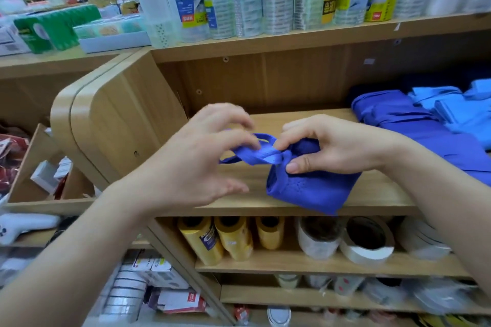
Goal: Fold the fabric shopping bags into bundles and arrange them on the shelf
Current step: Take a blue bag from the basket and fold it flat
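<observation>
You stand at a light wooden shop shelf (380, 191), where one royal-blue folded fabric bag bundle (310, 191) rests at the front edge. Your right hand (337, 146) pinches the bundle's top between curled fingers and thumb, while your left hand (202, 156) is spread, fingertips touching the blue woven handle strap (261, 155). To the right lie a loose pile of royal-blue fabric bags (414, 130) and light-blue fabric bags (457, 111); three yellow film rolls (231, 236) lie on the shelf below.

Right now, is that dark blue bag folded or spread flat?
Folded: the bag is a compact bundle on the shelf, the right hand pinching its top; its strap sticks out.
</observation>
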